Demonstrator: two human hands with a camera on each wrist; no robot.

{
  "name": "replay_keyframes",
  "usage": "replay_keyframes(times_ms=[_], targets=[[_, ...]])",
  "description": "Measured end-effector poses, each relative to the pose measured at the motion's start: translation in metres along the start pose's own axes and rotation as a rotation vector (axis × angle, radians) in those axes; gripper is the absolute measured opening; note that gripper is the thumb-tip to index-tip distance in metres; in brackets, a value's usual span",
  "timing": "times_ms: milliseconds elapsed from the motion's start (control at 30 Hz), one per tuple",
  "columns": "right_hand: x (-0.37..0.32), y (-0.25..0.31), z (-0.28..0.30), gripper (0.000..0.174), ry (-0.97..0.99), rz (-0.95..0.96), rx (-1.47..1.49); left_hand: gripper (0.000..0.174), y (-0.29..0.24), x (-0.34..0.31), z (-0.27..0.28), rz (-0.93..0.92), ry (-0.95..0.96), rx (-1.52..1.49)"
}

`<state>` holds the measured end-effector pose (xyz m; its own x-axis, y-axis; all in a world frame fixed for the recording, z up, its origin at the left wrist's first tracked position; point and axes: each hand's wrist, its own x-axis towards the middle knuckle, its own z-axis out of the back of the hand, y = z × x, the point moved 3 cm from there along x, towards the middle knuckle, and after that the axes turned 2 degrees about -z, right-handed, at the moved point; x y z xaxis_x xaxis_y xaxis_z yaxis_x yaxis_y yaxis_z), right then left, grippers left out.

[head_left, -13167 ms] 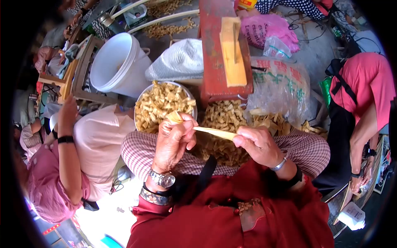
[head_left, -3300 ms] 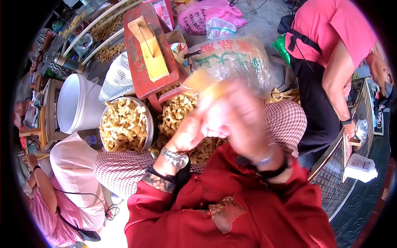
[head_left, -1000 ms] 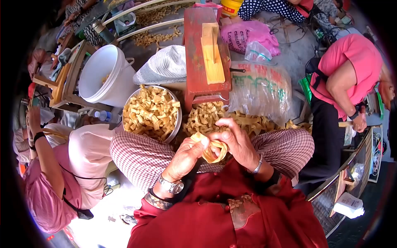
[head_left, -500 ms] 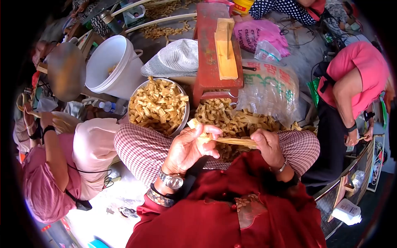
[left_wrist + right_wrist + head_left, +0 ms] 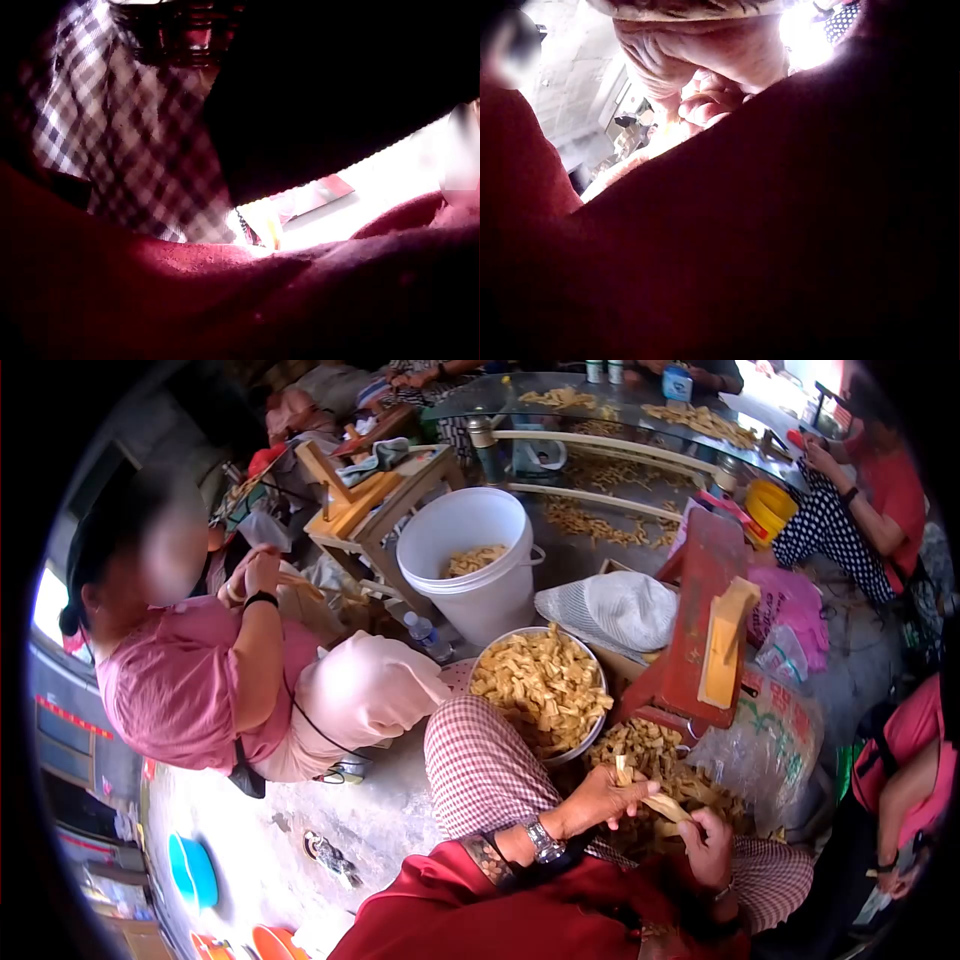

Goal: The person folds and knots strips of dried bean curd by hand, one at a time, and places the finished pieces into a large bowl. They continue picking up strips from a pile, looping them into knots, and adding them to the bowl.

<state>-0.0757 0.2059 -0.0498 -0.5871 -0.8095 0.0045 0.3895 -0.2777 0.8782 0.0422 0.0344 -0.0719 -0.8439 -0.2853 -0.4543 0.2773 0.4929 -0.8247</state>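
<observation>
In the head view, a pale yellow flat strip (image 5: 668,807) runs between the two hands, low over the lap. My left hand (image 5: 600,802) pinches one end, and a short folded tip stands up above its thumb. The other end is gripped by my right hand (image 5: 708,848), fingers curled. Under the hands spreads a heap of short yellow knotted pieces (image 5: 660,745). A round metal bowl (image 5: 606,732) beside the left knee is piled with the same pieces. The left wrist view holds mostly dark sleeve and checked trousers (image 5: 150,135); the right wrist view shows curled fingers (image 5: 705,112).
A red bench (image 5: 715,540) bearing a wooden block (image 5: 722,645) stands ahead. Behind the bowl are a white bucket (image 5: 475,595) and a mesh sack (image 5: 610,610). A clear plastic bag (image 5: 770,750) lies right. People in pink sit on both sides.
The head view has swung left. A second ago the strip looped near the left fingers; then it was drawn out straight to the right. Now the hands are closer together, still holding it.
</observation>
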Motion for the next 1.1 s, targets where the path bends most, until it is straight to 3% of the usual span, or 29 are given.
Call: replay_keyframes(times_ms=[67,167,333,567,767,867,1000,1100], targets=[[0.000,-0.004,0.000,0.015,0.050,0.001,-0.041,0.027,-0.002,-0.001,0.001,0.026,0.015,-0.028],[-0.001,-0.001,-0.008,0.015,0.206,-0.266,0.181,0.023,0.006,0.003,0.007,-0.053,-0.016,-0.181],[0.005,0.010,-0.030,0.026,0.407,-0.309,0.358,0.018,0.001,-0.002,0.002,-0.132,0.026,-0.137],[0.020,0.031,-0.050,0.023,0.428,-0.347,0.449,0.012,0.007,-0.004,0.003,-0.192,0.113,-0.207],[0.017,0.030,-0.050,0.021,0.415,-0.324,0.314,0.010,0.006,-0.007,0.005,-0.187,0.129,-0.204],[0.016,0.022,-0.052,0.025,0.279,-0.226,0.340,0.010,0.002,-0.010,0.004,-0.193,0.170,-0.277],[0.017,0.031,-0.047,0.029,0.223,-0.340,0.359,0.009,-0.007,-0.017,0.003,-0.205,0.195,-0.346],[0.017,0.026,-0.048,0.029,0.224,-0.263,0.335,0.011,-0.009,-0.020,0.005,-0.223,0.140,-0.328]])
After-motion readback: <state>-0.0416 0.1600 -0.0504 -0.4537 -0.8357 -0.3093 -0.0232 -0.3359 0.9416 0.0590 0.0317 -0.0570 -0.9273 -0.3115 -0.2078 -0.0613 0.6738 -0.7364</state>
